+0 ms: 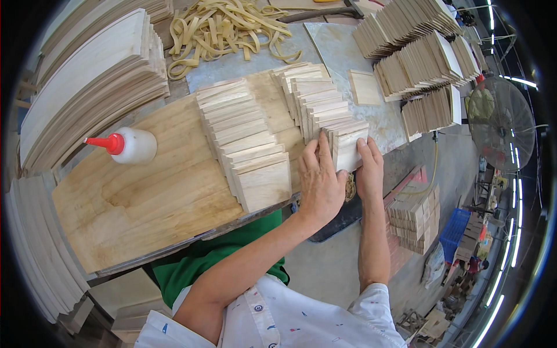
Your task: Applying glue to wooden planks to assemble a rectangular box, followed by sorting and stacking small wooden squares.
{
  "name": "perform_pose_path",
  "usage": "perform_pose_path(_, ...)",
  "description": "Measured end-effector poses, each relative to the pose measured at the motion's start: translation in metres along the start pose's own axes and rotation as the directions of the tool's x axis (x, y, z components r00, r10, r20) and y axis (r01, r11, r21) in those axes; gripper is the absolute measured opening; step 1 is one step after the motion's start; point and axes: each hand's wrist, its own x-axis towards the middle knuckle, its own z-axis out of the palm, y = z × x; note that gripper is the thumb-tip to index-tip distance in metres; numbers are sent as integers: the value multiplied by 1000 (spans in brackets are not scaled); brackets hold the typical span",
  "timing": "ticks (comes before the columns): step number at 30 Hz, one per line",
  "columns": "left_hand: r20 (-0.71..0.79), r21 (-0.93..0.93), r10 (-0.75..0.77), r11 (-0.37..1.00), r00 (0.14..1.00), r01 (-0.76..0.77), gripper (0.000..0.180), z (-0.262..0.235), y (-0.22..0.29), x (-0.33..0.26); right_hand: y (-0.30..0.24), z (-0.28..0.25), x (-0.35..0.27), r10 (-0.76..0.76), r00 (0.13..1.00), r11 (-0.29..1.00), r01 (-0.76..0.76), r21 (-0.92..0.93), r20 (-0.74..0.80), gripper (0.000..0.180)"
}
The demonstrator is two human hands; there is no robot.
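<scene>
Both my hands are at the front end of a leaning row of small wooden panels (319,98). My left hand (320,188) presses its fingers and thumb against the left side of the front panels (347,149). My right hand (369,171) grips the same panels at their right edge, its thumb near the lower corner. These front panels stand nearly upright, packed face to face. Left of them, a second slanting row of wooden panels (246,145) rests on the wide wooden board (145,197); neither hand touches it.
A white glue bottle (138,145) with a red nozzle lies on the board. Beyond sit yellowish bands (226,29) in a heap, a hammer (325,13) and a single panel (364,87). Long boards (87,87) are stacked left; more panels (418,64) stand far right. A fan (502,116) is at right.
</scene>
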Motion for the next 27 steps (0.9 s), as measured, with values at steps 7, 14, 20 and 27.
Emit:
perform_pose_path(7,50,4,-14,1000,999,14,86,0,5,-9,6,-6,-8,-13,999,1000,14,5,-48,46)
perform_pose_path(14,65,-19,4,1000,998,-2,89,7,4,-21,11,-8,-20,-29,991,1000,27,-16,-129,50)
perform_pose_path(20,80,-11,-5,1000,997,5,87,4,4,-15,19,-7,-15,-25,990,1000,22,-20,-138,51)
perform_pose_path(27,114,-56,-3,998,994,9,83,-2,15,-21,18,-11,-22,-58,989,994,70,81,-138,47)
